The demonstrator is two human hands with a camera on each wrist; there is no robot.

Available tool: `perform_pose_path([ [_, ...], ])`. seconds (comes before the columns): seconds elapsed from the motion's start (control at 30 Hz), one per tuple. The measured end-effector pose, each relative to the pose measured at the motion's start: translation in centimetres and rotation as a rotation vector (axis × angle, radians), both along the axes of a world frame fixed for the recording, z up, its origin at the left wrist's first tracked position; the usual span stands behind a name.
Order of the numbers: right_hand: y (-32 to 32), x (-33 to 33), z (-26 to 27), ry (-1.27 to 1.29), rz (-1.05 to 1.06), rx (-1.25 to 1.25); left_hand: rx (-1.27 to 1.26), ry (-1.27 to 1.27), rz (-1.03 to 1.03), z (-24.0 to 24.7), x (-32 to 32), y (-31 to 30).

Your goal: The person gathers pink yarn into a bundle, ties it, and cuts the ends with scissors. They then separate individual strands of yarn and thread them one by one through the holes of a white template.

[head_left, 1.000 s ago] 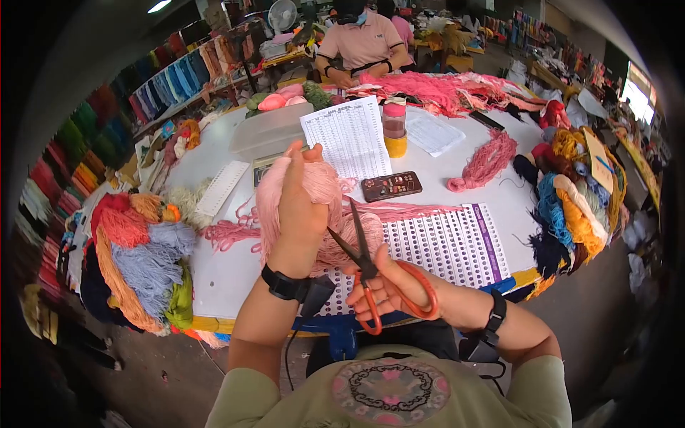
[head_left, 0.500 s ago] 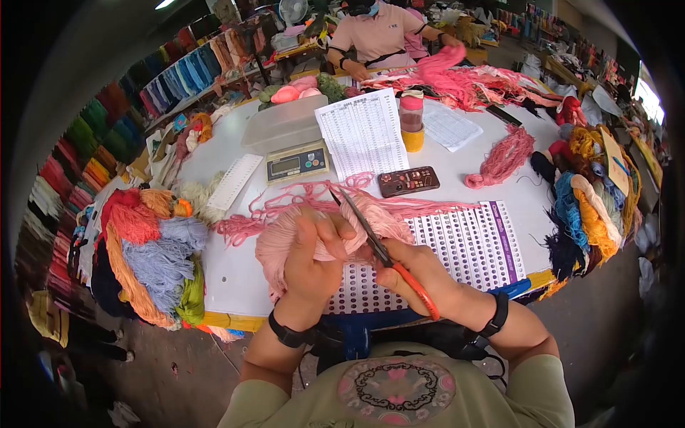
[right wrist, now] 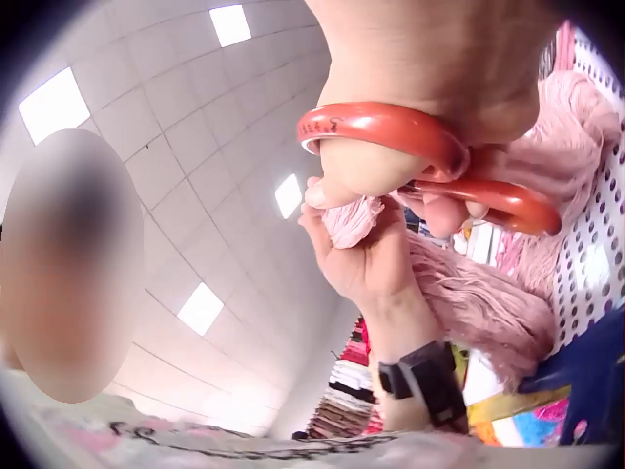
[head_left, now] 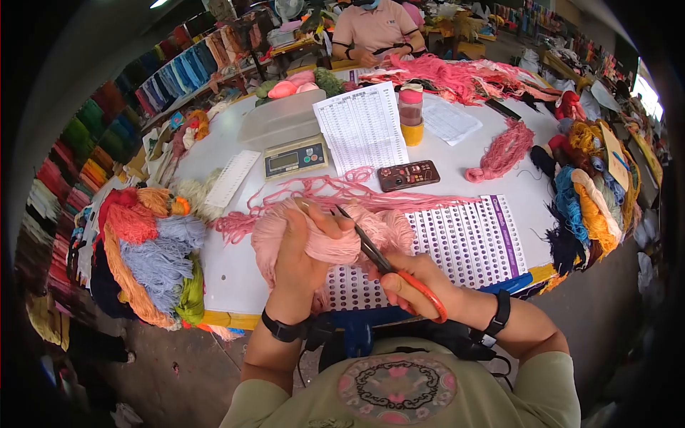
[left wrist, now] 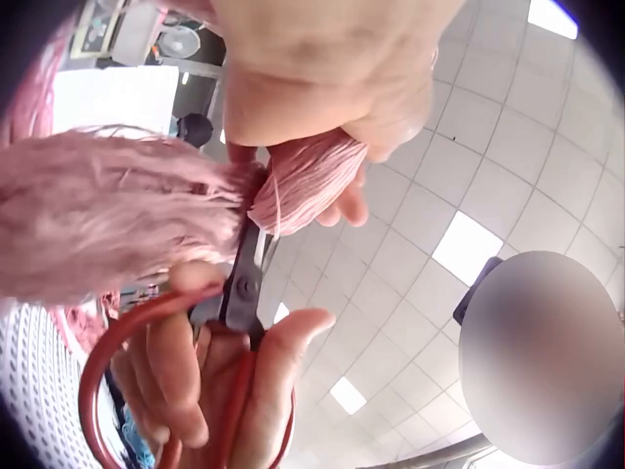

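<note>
My left hand (head_left: 296, 257) grips a skein of pale pink yarn (head_left: 335, 244) above the front of the table. In the left wrist view, a bunched end of it (left wrist: 312, 186) sticks out of the fist, while a thick loose length (left wrist: 107, 220) spreads away on the other side. My right hand (head_left: 428, 278) holds scissors (head_left: 378, 255) with red handles (right wrist: 391, 132) round its fingers and thumb. Their dark blades lie against the yarn close to the left hand, and their tips point up and left in the head view.
Beneath the hands lies a white sheet with rows of holes (head_left: 457, 239). Farther back are a scale (head_left: 295, 158), a phone (head_left: 409, 175), a printed paper (head_left: 360, 128) and a bottle (head_left: 410, 110). Coloured yarn piles (head_left: 160, 250) hang at both table sides. A person (head_left: 374, 32) sits opposite.
The scissors, earlier spread wide and upright, have turned and come against the yarn with blades closer together. My left hand has lowered, uncovering the scale. The person opposite lowered a raised pink bundle.
</note>
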State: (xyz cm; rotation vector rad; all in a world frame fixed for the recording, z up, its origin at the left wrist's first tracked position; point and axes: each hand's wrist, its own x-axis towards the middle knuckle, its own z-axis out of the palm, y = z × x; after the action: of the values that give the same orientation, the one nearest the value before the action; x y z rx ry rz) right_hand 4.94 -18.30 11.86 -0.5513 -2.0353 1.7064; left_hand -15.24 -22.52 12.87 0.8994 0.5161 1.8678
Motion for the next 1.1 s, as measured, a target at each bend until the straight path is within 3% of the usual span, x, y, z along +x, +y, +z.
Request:
perform_pose_path([
  [0.07,0.5,0.0,-0.6,-0.010,0.004,-0.025,-0.057,0.099,-0.045,-1.0,-0.1,-0.2],
  [0.13,1.6,-0.1,-2.6,-0.029,0.013,0.472,0.144,0.290,-0.216,-2.3,0.7,-0.8],
  [0.17,1.9,-0.4,-3.1,0.029,0.027,0.484,0.110,0.206,-0.251,-2.5,1.1,-1.0],
  [0.2,1.3,-0.4,-2.6,0.030,0.021,0.478,0.103,0.207,-0.258,-2.4,0.8,-0.9],
  [0.27,0.1,-0.2,-0.9,-0.013,-0.017,-0.091,0.024,0.131,-0.148,-2.2,0.0,-0.6],
  [0.33,-0.2,0.0,-1.6,-0.032,-0.012,-0.093,0.043,0.165,-0.097,-2.6,-0.4,-0.6],
  [0.43,0.0,0.2,-2.4,-0.081,0.055,-0.130,-0.022,0.001,-0.092,-2.5,-0.2,-0.4],
  [0.5,1.5,-0.5,-3.1,0.017,0.031,0.146,0.047,0.262,-0.338,-2.8,0.2,-0.4],
  [0.6,0.8,-0.3,-2.4,-0.049,0.024,-0.075,0.070,0.164,-0.374,-3.0,-0.4,0.0],
  [0.67,0.5,0.2,-2.0,-0.094,0.035,-0.129,0.133,0.108,-0.321,-3.0,-1.2,0.5],
  [0.73,0.4,0.4,-1.9,-0.138,0.053,-0.081,0.007,0.013,-0.195,-2.4,-1.3,0.1],
  [0.77,0.7,0.2,-2.1,-0.137,0.053,-0.082,0.025,0.077,-0.259,-2.6,-0.9,0.0],
  [0.83,1.5,-0.2,-2.7,-0.043,0.057,0.173,0.035,0.212,-0.346,-3.8,-0.4,-0.3],
  [0.93,1.0,-0.4,-2.2,-0.087,0.029,0.049,0.032,0.334,-0.308,-3.5,-0.5,-0.2],
  [1.0,0.8,-0.3,-2.1,-0.098,0.027,0.020,0.006,0.133,-0.271,-3.5,-1.2,0.2],
  [1.1,0.6,-0.2,-2.7,-0.105,0.026,-0.046,-0.003,0.191,-0.197,-3.3,-1.2,0.4],
])
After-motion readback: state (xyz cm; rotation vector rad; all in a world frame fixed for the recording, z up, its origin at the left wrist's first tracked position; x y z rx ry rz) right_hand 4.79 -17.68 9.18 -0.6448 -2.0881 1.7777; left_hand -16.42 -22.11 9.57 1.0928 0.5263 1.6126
